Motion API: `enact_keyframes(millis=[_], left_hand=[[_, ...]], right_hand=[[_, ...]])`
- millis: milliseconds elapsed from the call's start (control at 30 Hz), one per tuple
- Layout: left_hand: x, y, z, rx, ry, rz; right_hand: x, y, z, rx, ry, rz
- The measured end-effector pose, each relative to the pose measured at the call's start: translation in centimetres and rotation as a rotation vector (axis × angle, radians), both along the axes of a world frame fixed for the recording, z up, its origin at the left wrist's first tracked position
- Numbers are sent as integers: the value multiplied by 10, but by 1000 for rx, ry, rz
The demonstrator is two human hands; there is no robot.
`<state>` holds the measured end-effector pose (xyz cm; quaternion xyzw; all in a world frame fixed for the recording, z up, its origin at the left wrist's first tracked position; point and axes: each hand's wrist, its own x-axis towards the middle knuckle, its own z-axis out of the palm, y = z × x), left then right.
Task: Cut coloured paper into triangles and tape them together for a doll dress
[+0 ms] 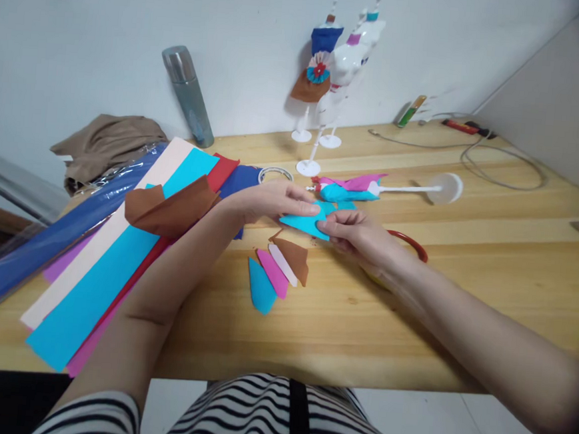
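Note:
A bright blue piece of crepe paper [299,224] is held between my two hands above the table. My left hand [275,200] pinches its upper edge, thumb on top. Thumb and fingers of my right hand [356,231] grip its right end. Below them lie cut pieces: a blue one [262,287], a pink one [273,273], a pale pink strip [282,264] and a brown one [293,259]. Just beyond my hands a small dress form [352,188] wrapped in pink and blue paper lies on its side. Red-handled scissors, apparently, show a loop [410,242] partly behind my right hand.
Long crepe paper strips [114,273] with a brown piece [170,205] lie on the left, under my left forearm. A tape roll [275,175], standing dress forms [323,99], a flask [189,95], brown cloth [109,143] and a cable [504,168] are farther back.

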<state>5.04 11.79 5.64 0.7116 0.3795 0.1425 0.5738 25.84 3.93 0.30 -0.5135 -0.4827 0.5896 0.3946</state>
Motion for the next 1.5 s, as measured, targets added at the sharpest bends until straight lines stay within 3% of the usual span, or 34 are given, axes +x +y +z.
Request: enact_keyframes(millis=[100, 300, 567, 800, 1000, 1200, 1367, 1500], left_hand=[[-3, 3, 1, -98, 114, -38], [4, 5, -9, -124, 168, -71], [14, 3, -18, -56, 198, -30], [7, 2, -10, -17, 193, 38], [-6, 5, 4, 89, 333, -152], [-2, 5, 2, 4, 401, -220], [0, 2, 0, -40, 250, -111], [0, -1, 5, -13, 216, -122]], right_hand=[[3, -4, -6, -44, 23, -27], [1, -15, -14, -106, -15, -16], [-3, -23, -9, -144, -154, 46], [-5, -25, -7, -228, -84, -22], [-5, -25, -8, -263, -54, -21], [-4, -27, -13, -175, -89, -9], [-3, -29, -16, -25, -133, -38], [-2, -25, -12, 53, -124, -73]])
